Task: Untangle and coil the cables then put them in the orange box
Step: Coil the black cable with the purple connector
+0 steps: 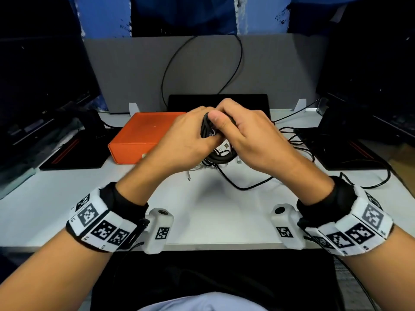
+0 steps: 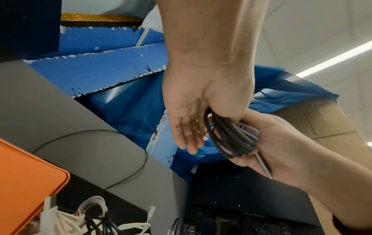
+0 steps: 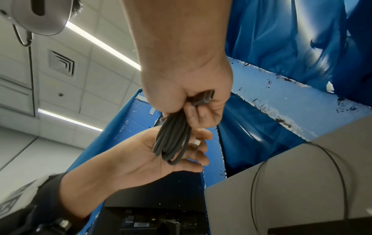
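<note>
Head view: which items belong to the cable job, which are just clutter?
Job:
- dark coiled cable, gripped by right hand, left hand open against it
- tangled cables on desk
- orange box, lid closed

Clutter:
- grey divider
- loose black loop
- monitors

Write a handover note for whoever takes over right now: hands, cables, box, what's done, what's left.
Right hand grips a dark cable coil and its connector, held above the table.
Left hand lies open against the coil, fingers relaxed.
Orange box sits on the table left of the hands and looks closed.
A tangle of black and white cables lies under the hands.
Done: one cable looks coiled.
Left: open the box, put the coil in, then untangle and coil the others.
</note>
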